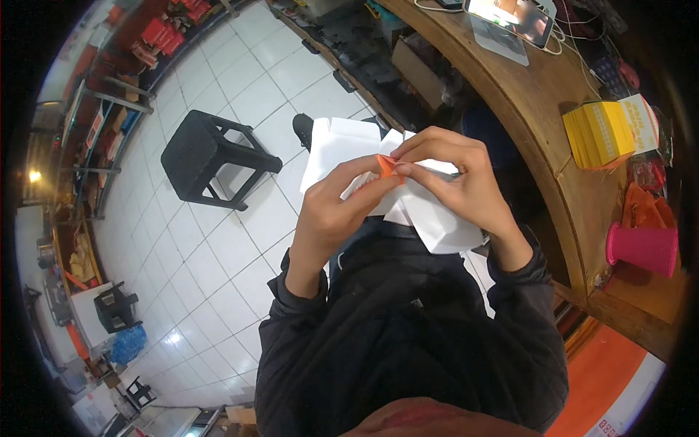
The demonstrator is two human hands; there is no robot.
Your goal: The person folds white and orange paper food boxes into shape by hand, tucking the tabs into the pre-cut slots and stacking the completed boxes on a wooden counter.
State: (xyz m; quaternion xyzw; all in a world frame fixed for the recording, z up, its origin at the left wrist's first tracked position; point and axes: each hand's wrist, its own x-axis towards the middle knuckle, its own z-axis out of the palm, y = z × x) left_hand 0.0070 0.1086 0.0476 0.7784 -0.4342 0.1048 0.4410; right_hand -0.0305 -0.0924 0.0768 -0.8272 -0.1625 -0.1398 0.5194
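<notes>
Above my lap, my left hand (336, 202) and my right hand (460, 175) meet at a small orange folded piece (389, 166) that looks like paper or thin card. Thumb and fingers of each hand pinch it from either side, covering part of it. Beneath my hands, white folded card pieces (345, 137) rest across my legs. One white piece with a box-like, creased shape (439, 227) lies below my right hand, partly hidden by it.
A black plastic stool (196, 156) stands on the white tiled floor to the left. Along the right curves a wooden desk (535, 95) bearing a phone on a stand (513, 20), a yellow card stack (598, 135) and a pink cup (642, 249). Shelves (120, 98) line the far left.
</notes>
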